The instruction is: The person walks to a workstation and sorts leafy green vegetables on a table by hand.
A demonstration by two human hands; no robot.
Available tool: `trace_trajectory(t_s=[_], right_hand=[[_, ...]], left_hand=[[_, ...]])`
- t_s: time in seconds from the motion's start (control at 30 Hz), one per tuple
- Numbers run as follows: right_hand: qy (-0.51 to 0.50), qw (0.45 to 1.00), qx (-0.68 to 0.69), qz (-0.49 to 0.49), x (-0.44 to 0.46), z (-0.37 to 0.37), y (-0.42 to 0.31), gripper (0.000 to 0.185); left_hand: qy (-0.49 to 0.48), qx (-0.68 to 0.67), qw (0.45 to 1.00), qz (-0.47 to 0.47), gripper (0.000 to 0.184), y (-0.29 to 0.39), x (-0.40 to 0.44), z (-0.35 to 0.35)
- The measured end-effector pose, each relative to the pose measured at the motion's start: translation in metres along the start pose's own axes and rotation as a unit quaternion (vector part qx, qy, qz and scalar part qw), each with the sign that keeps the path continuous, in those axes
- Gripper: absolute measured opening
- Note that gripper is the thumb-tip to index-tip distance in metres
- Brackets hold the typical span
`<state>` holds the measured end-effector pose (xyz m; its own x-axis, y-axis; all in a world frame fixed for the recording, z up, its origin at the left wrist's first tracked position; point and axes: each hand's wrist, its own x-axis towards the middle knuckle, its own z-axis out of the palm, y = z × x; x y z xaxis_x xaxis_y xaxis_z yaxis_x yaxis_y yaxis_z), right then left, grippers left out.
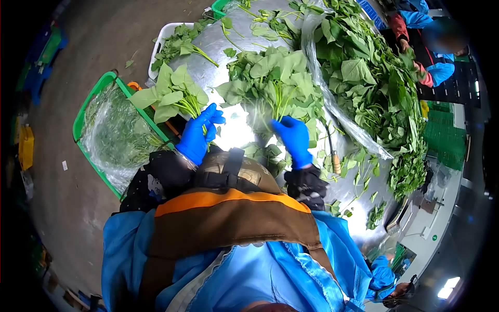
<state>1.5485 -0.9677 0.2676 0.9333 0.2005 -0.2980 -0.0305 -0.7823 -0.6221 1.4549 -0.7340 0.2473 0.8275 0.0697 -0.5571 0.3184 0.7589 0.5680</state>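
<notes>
My left hand (200,134), in a blue glove, is closed around the stems of a bunch of leafy greens (174,93); the leaves fan out up and to the left. To its right, my right hand (294,139), gloved the same way, has its fingers curled at the stem ends of more leafy greens (278,78) on the metal table (234,125). Its fingertips touch these stems, with some blur beside them. A tool with a wooden handle (336,162) and a thin dark shaft lies right of that hand, among loose leaves.
A green crate (83,117) lined with clear plastic and holding greens stands at left. Behind it is a white basket (157,49) with leaves. A large heap of greens (364,78) on plastic sheeting fills the right side. A co-worker's hand (404,46) is at the heap's far side.
</notes>
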Motion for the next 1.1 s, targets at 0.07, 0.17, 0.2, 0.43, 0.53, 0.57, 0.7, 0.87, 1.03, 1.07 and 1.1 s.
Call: trace_trajectory(t_s=[0.07,0.17,0.2,0.43,0.53,0.57,0.7,0.87,1.03,1.07,1.1], right_hand=[[-0.011,0.969,0.246,0.014,-0.011,-0.026,-0.004,0.021],[0.027,0.955,0.29,0.056,-0.02,-0.046,-0.013,0.023],[0.062,0.952,0.296,0.047,-0.024,-0.054,-0.019,0.024],[0.155,0.922,0.351,0.057,-0.027,-0.077,-0.019,0.024],[0.251,0.888,0.384,-0.029,-0.037,-0.092,-0.04,0.027],[0.151,0.926,0.345,0.024,-0.027,-0.088,-0.025,0.027],[0.18,0.902,0.388,0.051,-0.027,-0.073,-0.011,0.027],[0.195,0.918,0.346,-0.004,-0.022,-0.058,0.006,0.022],[0.166,0.781,0.602,-0.001,-0.029,-0.041,-0.001,0.032],[0.118,0.734,0.667,-0.035,-0.03,-0.038,0.0,0.031],[0.114,0.708,0.697,-0.025,-0.035,-0.037,-0.007,0.029]], left_hand=[[-0.005,0.001,1.0,-0.003,0.031,0.002,0.003,0.005],[-0.015,0.032,0.999,-0.007,0.032,0.012,0.0,0.029],[-0.027,0.051,0.998,0.0,0.032,0.015,0.003,0.037],[-0.045,0.101,0.994,0.001,0.034,0.019,0.011,0.051],[-0.036,0.061,0.997,-0.023,0.034,0.013,0.009,0.045],[-0.034,0.058,0.997,-0.03,0.034,0.015,0.011,0.048],[-0.052,0.079,0.995,-0.017,0.034,0.014,0.009,0.049],[-0.078,0.089,0.993,0.0,0.033,0.017,0.017,0.053],[-0.101,0.09,0.991,-0.02,0.032,0.006,0.025,0.054],[-0.106,0.098,0.989,-0.038,0.032,0.004,0.026,0.056],[-0.107,0.104,0.987,-0.054,0.032,0.002,0.026,0.057]])
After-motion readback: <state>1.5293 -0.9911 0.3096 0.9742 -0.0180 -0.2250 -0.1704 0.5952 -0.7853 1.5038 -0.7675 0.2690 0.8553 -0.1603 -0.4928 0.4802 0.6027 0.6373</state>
